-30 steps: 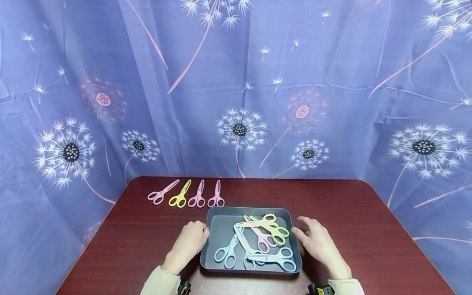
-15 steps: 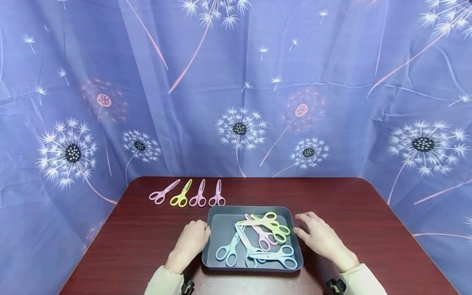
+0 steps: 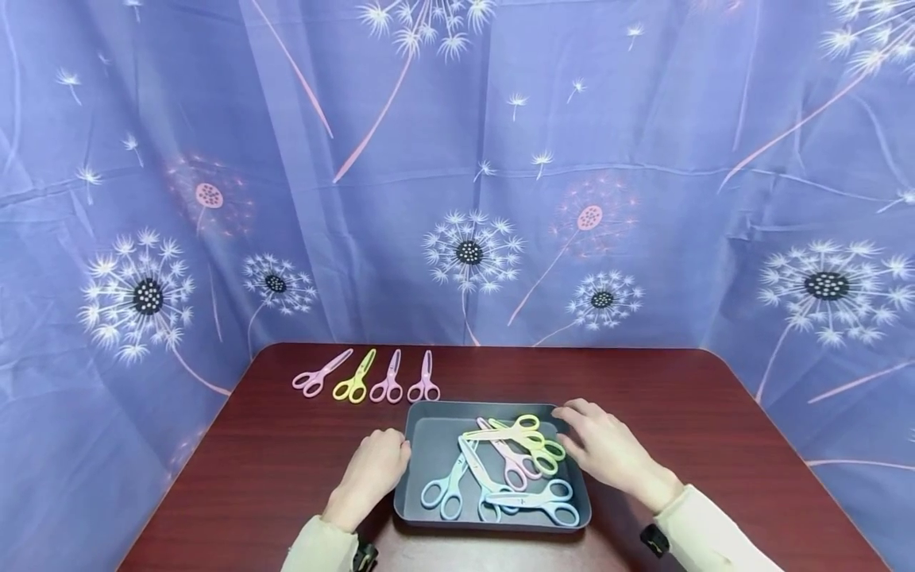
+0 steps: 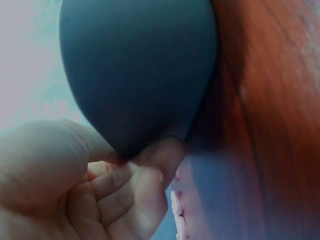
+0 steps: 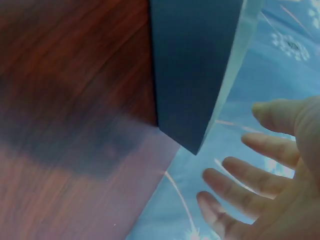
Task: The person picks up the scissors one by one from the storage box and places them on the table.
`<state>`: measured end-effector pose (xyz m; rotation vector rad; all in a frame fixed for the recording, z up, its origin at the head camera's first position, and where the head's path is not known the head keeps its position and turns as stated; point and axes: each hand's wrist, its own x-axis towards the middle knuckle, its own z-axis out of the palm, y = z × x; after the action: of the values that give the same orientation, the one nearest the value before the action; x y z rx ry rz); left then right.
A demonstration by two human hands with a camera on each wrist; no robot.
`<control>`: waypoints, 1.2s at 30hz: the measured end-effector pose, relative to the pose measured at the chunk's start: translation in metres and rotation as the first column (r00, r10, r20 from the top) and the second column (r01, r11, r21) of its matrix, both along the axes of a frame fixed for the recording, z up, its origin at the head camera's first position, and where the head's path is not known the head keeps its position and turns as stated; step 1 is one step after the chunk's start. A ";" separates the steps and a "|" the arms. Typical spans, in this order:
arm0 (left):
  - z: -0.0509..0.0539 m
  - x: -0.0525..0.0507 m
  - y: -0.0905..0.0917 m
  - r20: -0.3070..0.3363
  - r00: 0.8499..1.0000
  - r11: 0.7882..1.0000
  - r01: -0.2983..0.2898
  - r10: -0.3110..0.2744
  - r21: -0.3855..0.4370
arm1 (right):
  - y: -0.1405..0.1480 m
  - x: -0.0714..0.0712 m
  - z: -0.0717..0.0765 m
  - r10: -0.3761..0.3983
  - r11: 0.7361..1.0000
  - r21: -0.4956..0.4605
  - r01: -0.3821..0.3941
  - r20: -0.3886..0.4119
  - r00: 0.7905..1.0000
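Observation:
A dark grey tray [image 3: 430, 453] holds several scissors: light blue ones [image 3: 525, 500] toward the front, a pink pair [image 3: 509, 456] and yellow-green ones [image 3: 525, 436] at the right. At the tray's left wall, my left hand [image 3: 368, 478] grips the edge; in the left wrist view thumb and fingers of the hand [image 4: 90, 185] pinch the tray [image 4: 140, 65]. My right hand [image 3: 611, 451] hovers at the right edge, fingers spread and extended over the rim. The right wrist view shows the hand [image 5: 275, 182] apart from the tray wall [image 5: 195, 65], holding nothing.
Behind the tray at the left, a row on the dark red table [image 3: 286, 445] has a purple-pink pair of scissors [image 3: 322, 373], a yellow pair [image 3: 355, 376] and two more purple-pink pairs [image 3: 387, 376]. A blue dandelion-print curtain [image 3: 386, 238] stands behind the table.
My right hand has moved from beside the tray's right wall up and inward, over its back right rim. My left hand keeps its grip on the tray.

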<state>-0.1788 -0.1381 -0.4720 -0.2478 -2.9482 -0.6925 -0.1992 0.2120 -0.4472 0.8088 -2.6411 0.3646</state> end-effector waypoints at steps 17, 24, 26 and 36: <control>0.001 0.002 -0.001 0.006 1.000 1.000 0.004 -0.004 -0.011 | -0.016 -0.024 -0.008 0.235 0.971 0.063 -0.232 -0.042 0.971; 0.001 0.000 0.001 0.017 1.000 1.000 0.005 -0.004 -0.017 | -0.022 -0.029 -0.011 0.250 0.964 0.102 -0.245 -0.044 0.967; 0.001 0.000 0.000 0.018 1.000 1.000 0.002 -0.002 -0.021 | -0.024 -0.030 -0.010 0.244 0.963 0.125 -0.238 -0.032 0.969; 0.001 -0.001 0.001 0.020 1.000 1.000 0.007 -0.006 -0.010 | -0.030 -0.032 -0.008 0.198 0.954 0.220 -0.203 0.045 0.979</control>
<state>-0.1794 -0.1368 -0.4714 -0.2530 -2.9719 -0.6845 -0.2310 0.1820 -0.4549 1.1560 -2.6602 0.1273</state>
